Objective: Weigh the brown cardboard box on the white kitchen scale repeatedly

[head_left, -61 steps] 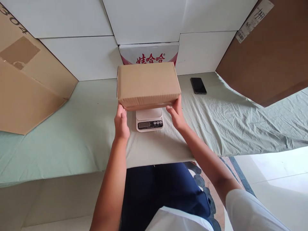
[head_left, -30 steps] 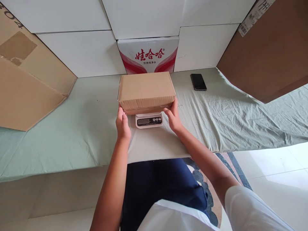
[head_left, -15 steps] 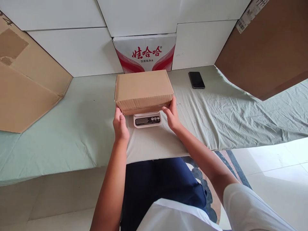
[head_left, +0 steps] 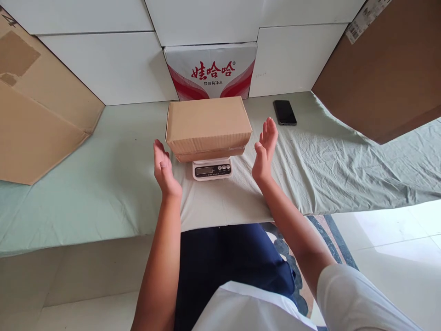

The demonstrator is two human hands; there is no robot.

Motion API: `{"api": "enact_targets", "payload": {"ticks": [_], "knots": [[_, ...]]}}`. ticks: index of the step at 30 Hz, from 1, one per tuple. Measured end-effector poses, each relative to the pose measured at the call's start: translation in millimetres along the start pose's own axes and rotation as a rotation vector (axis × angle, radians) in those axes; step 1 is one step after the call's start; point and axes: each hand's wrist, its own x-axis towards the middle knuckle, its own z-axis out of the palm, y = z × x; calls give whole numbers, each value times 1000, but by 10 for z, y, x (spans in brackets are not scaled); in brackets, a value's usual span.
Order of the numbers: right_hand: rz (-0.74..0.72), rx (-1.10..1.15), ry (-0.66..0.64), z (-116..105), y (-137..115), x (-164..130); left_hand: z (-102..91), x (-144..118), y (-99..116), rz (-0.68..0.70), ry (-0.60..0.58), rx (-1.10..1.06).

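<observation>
Worktop (head_left: 103, 193): spans the width under both grips; covered in pale green cloth, smooth toward the left, creased toward the right.

Large cardboard panel (head_left: 51, 128): upright, well to the left of the left grip; brown tape patch (head_left: 17, 53) and part of a printed character on its face.

Left grip (head_left: 166, 170): bare hand, spread, nothing held; fingers pointing forward, palm turned inward; just beside the left side of the small box, apart from it.

Small cardboard box (head_left: 208, 122): plain brown, closed, tape along the front; between the two grips, resting on the scale.

Digital scale (head_left: 212, 169): white, dark front strip with display and three round buttons; beneath the box, between the grips; platform mostly hidden, reading not legible.

Wahaha water carton (head_left: 211, 69): white and red, red lettering; beyond both grips, behind the box, among white panels (head_left: 103, 69).

Right grip (head_left: 265, 154): bare hand, spread, nothing held; thumb raised, fingers forward; near the box's right side, apart from it.

Smartphone (head_left: 285, 112): black, screen dark, lying flat; just beyond and right of the right grip.

Large brown carton (head_left: 389, 82): well to the right of the right grip; white barcode label (head_left: 367, 20) near its upper left edge.
</observation>
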Motion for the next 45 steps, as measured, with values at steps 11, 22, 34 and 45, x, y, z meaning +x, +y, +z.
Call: {"api": "enact_targets", "payload": {"ticks": [11, 22, 34, 45], "knots": [[126, 83, -189, 110, 1, -63, 43, -4, 3, -43, -94, 11], [158, 94, -247, 208, -89, -113, 124, -22, 78, -51, -152, -13], [38, 64, -229, 437, 197, 735, 311, 988, -93, -64, -206, -19], [236, 140, -109, 808, 971, 1024, 466, 1332, -990, -295, -98, -92]]}}
